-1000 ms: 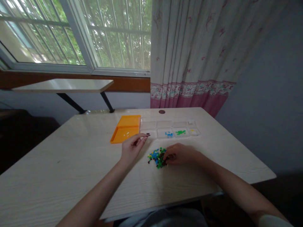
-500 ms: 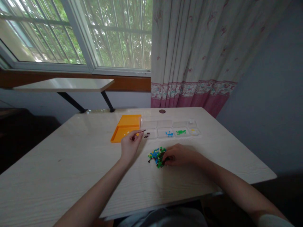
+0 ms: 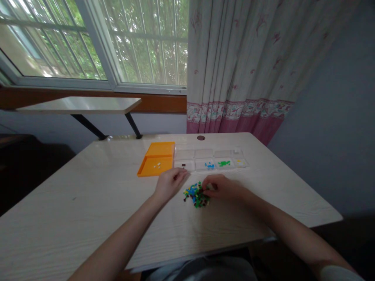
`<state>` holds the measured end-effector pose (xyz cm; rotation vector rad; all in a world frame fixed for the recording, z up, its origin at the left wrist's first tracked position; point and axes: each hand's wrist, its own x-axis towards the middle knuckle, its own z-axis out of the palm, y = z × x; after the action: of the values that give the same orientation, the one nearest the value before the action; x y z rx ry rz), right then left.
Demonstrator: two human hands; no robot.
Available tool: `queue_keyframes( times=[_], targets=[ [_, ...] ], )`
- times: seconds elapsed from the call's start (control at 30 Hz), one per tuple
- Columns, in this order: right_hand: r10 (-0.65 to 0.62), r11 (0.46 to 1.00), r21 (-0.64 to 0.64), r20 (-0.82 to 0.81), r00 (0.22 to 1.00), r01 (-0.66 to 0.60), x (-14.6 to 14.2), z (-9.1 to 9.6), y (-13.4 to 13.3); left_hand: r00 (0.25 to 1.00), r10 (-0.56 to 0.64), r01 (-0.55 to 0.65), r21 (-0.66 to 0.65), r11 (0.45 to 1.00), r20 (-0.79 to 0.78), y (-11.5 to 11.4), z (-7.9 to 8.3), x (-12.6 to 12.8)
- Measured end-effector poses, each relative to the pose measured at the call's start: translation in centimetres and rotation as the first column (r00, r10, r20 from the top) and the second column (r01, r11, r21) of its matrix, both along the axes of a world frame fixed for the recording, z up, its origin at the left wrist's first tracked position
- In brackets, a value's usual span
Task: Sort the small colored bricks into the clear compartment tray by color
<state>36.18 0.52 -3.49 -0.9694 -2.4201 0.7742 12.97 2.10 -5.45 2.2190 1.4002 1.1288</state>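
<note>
A mixed pile of small building bricks point(image 3: 196, 196), in green, blue, dark brown and yellow, lies on the table before me. My right hand point(image 3: 224, 187) is at the pile's right edge, thumb and forefinger closed in a pinch among the dark pieces; what lies between the tips is too small to make out. Left of the pile, my left hand point(image 3: 171, 182) hovers in front of a clear compartment tray point(image 3: 195, 170), its fingers pressed together; whatever they hold is hidden. Dark brown bricks point(image 3: 183, 165) rest in the tray's near-left compartment.
Blue bricks point(image 3: 209, 165), green bricks point(image 3: 224, 163) and yellow bricks point(image 3: 239, 160) sit in separate tray compartments. An open orange case point(image 3: 159, 149) with a few white bricks point(image 3: 157, 165) stands left of the tray. A raised shelf point(image 3: 84, 104) is at the back left.
My left hand has moved right and toward me from the tray's left end; the dark brown brick at its fingertips no longer shows. My right hand has lifted slightly at the pile.
</note>
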Motion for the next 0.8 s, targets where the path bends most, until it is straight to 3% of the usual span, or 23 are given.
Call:
queue_keyframes(
  times=[0.13,0.23,0.43,0.57,0.7,0.8],
  targets=[
    [-0.117,0.992,-0.053,-0.134,0.984,0.111,-0.2,-0.7,0.5,0.970,-0.225,0.231,0.058,0.971,-0.095,-1.4,-0.1,1.4],
    [-0.154,0.986,-0.092,-0.229,0.961,0.136,-0.5,-1.2,0.8,0.949,-0.283,0.294,0.068,0.953,-0.141,-1.9,0.1,1.9],
    [-0.168,0.972,-0.215,-0.340,0.925,0.097,-0.7,-2.0,1.0,0.960,-0.212,0.233,0.102,0.967,-0.180,-1.9,0.3,1.9],
    [-0.158,0.965,-0.257,-0.399,0.903,0.055,-0.9,-2.1,0.9,0.956,-0.243,0.260,0.094,0.961,-0.163,-1.9,0.3,2.0],
    [-0.149,0.975,-0.211,-0.365,0.919,0.074,-0.9,-2.0,0.9,0.959,-0.247,0.259,0.075,0.963,-0.138,-1.9,0.2,2.1],
    [-0.149,0.988,-0.073,-0.245,0.958,0.135,-0.2,-2.0,1.3,0.976,-0.184,0.194,0.082,0.977,-0.116,-1.7,0.3,1.7]
  ],
)
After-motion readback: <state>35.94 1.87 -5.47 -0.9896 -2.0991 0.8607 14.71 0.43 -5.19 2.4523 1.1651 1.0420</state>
